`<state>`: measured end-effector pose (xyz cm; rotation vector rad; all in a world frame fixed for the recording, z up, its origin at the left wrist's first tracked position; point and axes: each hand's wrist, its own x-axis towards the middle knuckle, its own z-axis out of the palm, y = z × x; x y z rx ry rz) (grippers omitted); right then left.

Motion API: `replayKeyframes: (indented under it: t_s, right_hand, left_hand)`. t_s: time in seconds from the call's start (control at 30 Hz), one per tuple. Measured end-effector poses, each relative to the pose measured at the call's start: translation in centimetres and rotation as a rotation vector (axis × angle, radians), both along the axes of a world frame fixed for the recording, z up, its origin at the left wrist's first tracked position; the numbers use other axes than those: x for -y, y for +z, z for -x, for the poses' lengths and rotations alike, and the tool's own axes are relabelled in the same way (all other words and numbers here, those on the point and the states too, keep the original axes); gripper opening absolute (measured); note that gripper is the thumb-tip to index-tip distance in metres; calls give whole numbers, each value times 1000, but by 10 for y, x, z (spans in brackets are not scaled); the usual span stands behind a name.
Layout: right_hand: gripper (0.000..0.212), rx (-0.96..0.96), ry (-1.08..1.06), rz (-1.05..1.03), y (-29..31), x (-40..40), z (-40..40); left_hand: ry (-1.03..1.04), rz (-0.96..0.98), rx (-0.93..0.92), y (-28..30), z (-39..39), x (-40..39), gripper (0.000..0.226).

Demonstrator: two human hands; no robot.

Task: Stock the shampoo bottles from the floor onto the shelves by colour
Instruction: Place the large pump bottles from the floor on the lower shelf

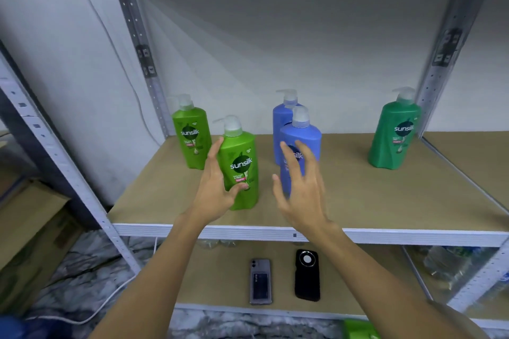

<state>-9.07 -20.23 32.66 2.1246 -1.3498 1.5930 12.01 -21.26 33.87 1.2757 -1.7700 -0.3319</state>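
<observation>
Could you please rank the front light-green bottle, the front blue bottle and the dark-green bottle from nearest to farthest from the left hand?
1. Front light-green bottle: touching the left hand.
2. Front blue bottle: centre, behind the right hand.
3. Dark-green bottle: far right.

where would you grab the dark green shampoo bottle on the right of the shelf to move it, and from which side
Grip the dark green pump shampoo bottle around its waist, coming from the front. It stands upright and alone on the brown shelf board, label facing out, with open board before it; the shelf's grey metal post stands close at its right. The narrow pump neck probably offers a weaker hold.
</observation>
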Motion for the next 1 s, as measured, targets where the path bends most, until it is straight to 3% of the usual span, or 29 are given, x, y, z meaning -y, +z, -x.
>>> replayKeyframes:
  t_s: [0.17, 0.27, 0.4, 0.73, 0.87, 1.0]
  right_hand:
    - [65, -210, 301, -371, -38, -3, -41]
    - [68, -413, 343, -540, -55, -3, -61]
    - [65, -630, 217, -388, -70, -2, -77]
    - [63, -610, 224, -380, -71, 2, -84]
    - [66, -612, 259, -437, -67, 4, -82]
    - [70, -637, 259, -439, -68, -2, -79]
  left_hand:
    - [52, -71, -63, 0, -36, 3, 121]
    - [118, -104, -73, 1, -56, 4, 120]
    - [215, -86, -88, 1, -77, 9, 116]
    - [308, -73, -69, -6, -102, 20, 120]
    - [389, -222, -24, -23, -96, 5, 121]
    - [388, -498, 71, -44, -86, -24, 96]
